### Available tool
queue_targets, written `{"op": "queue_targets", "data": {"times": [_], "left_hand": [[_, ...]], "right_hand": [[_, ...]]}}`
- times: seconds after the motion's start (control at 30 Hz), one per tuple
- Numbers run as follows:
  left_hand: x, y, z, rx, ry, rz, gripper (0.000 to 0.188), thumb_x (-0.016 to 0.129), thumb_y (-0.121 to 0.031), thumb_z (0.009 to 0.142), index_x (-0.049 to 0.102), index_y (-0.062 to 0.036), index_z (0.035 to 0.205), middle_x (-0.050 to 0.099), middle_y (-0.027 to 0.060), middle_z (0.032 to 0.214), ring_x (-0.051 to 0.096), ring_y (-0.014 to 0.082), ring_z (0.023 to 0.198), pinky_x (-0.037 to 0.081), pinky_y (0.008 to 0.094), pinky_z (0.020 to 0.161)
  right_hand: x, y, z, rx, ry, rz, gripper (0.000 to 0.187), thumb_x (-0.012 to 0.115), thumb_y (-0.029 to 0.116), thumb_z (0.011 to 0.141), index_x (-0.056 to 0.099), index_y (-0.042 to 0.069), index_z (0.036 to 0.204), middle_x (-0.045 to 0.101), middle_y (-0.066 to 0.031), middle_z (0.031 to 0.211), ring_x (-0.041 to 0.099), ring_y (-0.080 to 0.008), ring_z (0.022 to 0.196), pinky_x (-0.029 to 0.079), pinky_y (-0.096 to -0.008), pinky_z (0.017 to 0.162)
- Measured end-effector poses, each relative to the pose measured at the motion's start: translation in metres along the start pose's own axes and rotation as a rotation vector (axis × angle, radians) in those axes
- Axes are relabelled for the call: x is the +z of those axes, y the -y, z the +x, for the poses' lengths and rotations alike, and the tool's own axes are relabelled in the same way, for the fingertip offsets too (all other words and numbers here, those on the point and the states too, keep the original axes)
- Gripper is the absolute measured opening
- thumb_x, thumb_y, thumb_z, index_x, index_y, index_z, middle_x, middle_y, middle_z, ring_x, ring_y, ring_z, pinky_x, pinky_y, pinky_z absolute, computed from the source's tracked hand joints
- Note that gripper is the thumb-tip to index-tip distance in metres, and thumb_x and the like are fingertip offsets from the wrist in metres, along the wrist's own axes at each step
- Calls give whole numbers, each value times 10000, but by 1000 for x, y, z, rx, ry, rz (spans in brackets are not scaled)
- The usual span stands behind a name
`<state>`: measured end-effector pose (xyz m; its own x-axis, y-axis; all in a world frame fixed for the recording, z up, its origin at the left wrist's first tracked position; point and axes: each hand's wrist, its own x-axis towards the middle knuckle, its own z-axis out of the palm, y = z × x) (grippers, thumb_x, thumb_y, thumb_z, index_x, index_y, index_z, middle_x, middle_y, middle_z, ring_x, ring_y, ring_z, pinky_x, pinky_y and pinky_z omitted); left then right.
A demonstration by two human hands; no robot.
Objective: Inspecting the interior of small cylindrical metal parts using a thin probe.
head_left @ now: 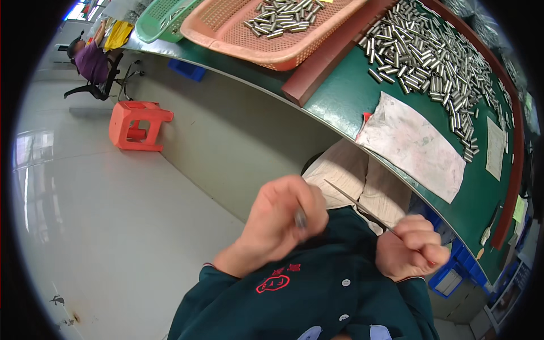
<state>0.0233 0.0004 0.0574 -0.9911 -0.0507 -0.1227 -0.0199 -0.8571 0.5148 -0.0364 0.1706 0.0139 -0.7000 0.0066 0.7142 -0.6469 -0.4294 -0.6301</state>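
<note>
My left hand (275, 212), somewhat blurred, is closed around a small metal cylinder (300, 217) whose end peeks out between the fingers. My right hand (411, 247) is a fist around a thin tapered metal rod (362, 206). The rod's sharp tip points up and left, toward the left hand, and stays apart from the cylinder. Both hands are over my lap, in front of the table's edge. On the green tabletop (340, 93) lies a large heap of similar short metal cylinders (430, 56), with a stained white cloth (413, 147) nearer to me.
A pink basket (226, 42) holding more cylinders and a green basket (148, 25) stand at the table's far left. A dark red wooden bar (317, 73) separates basket and heap. A red stool (122, 127) is on the floor; a seated person (93, 65) is farther back.
</note>
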Motion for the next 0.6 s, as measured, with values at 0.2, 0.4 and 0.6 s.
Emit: {"op": "queue_targets", "data": {"times": [0.2, 0.4, 0.6], "left_hand": [[43, -7, 5, 233, 553, 82, 313, 617, -224, 802, 576, 84, 843, 579, 152, 654, 500, 197, 497, 351, 267, 409], [-52, 12, 20, 44, -107, -51, 128, 515, -158, 863, 515, -31, 875, 485, 41, 742, 420, 108, 663, 343, 224, 593], [-90, 33, 23, -6, -116, -77, 135, 535, -191, 853, 523, -60, 883, 417, 16, 709, 351, 100, 638, 300, 216, 580]], "right_hand": [[-3, 24, 16, -49, -200, -17, 210, 501, 248, 867, 456, 71, 971, 553, -51, 778, 538, -176, 638, 413, -246, 516], [-15, 12, 16, -23, -178, -64, 210, 486, 231, 874, 458, 52, 980, 560, -97, 783, 543, -221, 638, 442, -280, 531], [-20, 6, 18, 118, -158, -108, 206, 509, 195, 861, 472, 41, 991, 595, -136, 761, 584, -240, 635, 497, -317, 562]]}}
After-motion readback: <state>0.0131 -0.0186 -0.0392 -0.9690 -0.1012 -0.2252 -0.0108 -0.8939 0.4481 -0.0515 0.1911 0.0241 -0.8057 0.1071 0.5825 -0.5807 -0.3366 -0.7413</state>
